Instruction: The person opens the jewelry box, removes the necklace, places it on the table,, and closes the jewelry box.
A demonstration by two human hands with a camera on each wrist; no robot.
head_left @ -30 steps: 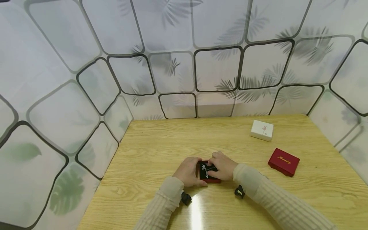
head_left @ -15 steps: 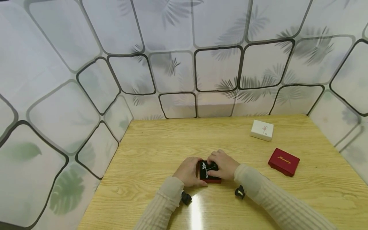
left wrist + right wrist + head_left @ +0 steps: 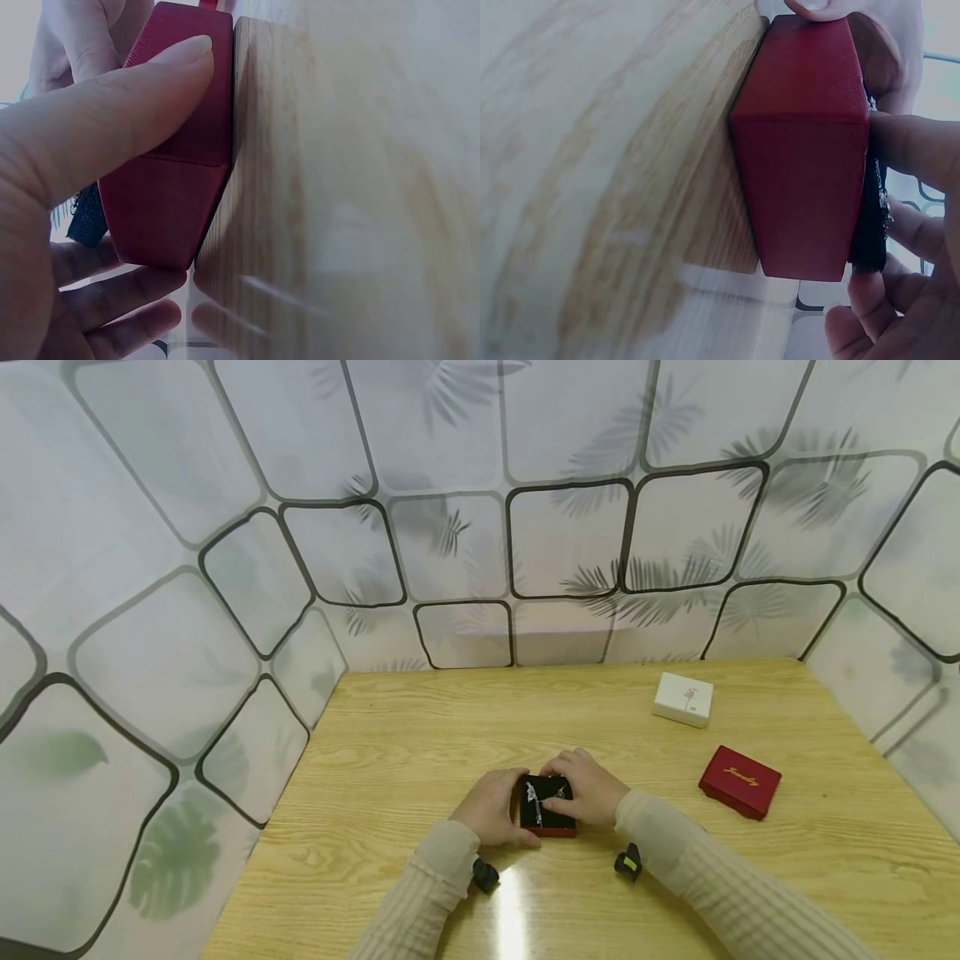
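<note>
In the head view, a small red jewelry box base (image 3: pixel 558 832) sits on the table between both hands. My left hand (image 3: pixel 491 807) holds it from the left, with the thumb (image 3: pixel 161 90) on its near wall and the fingers round its far side. A black foam pad (image 3: pixel 553 821) lies in the box, bearing a thin silver necklace (image 3: pixel 532 793). In the right wrist view the pad (image 3: pixel 868 232) stands above the rim, higher at the far end. My right hand (image 3: pixel 590 789) pinches this pad, fingertips at its far edge, thumb on its top. Part of the necklace is hidden under the thumb.
A red lid (image 3: pixel 740 782) with gold "Jewelry" lettering lies to the right on the wooden table (image 3: pixel 420 727). Behind it is a white box (image 3: pixel 683 700) with a pink print. Patterned cloth walls (image 3: pixel 465 552) enclose the table at the back and sides.
The right hand has shifted slightly right and away. The black pad has risen at its far edge, covering the red rim there, and more of the necklace shows. The left hand has barely moved.
</note>
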